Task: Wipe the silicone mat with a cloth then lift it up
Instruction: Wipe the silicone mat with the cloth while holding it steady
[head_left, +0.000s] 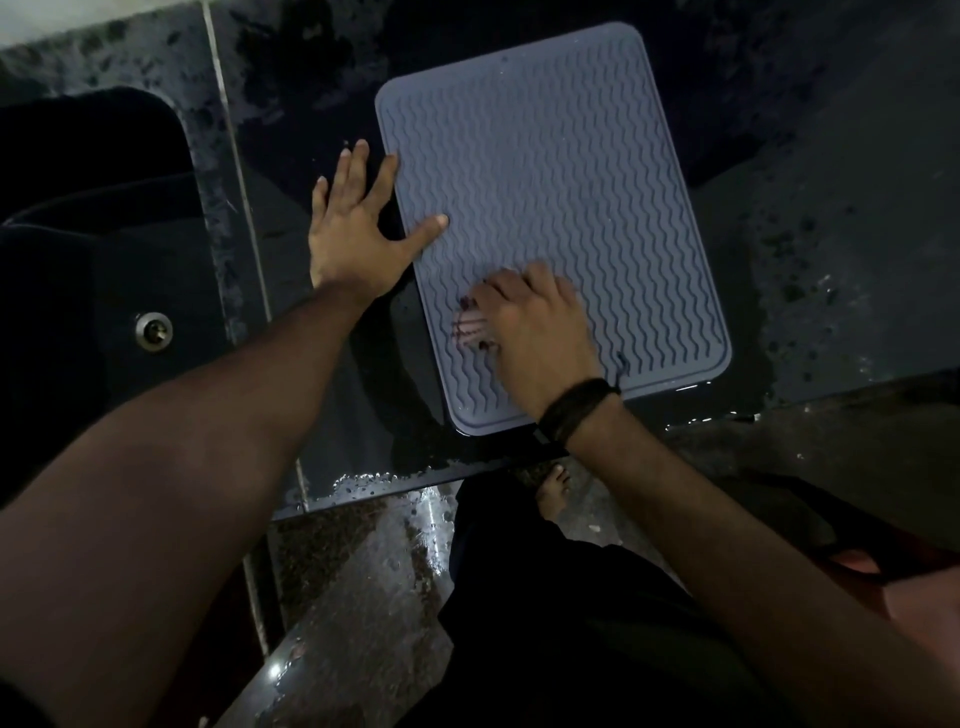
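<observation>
A grey-blue silicone mat (550, 171) with wavy ridges lies flat on the dark wet counter. My left hand (358, 228) rests flat with fingers spread at the mat's left edge; the thumb and one fingertip press on the mat. My right hand (535, 322), with a black band at the wrist, presses down on the mat's near-left part. Under its fingers a small pale cloth (467, 327) with dark stripes sticks out, blurred. Most of the cloth is hidden beneath the hand.
A dark sink (88, 218) with a round metal drain (154, 330) lies to the left. The black stone counter (810, 249) is speckled with water. The counter's front edge runs just below the mat; beneath it are the floor and a bare foot (555, 491).
</observation>
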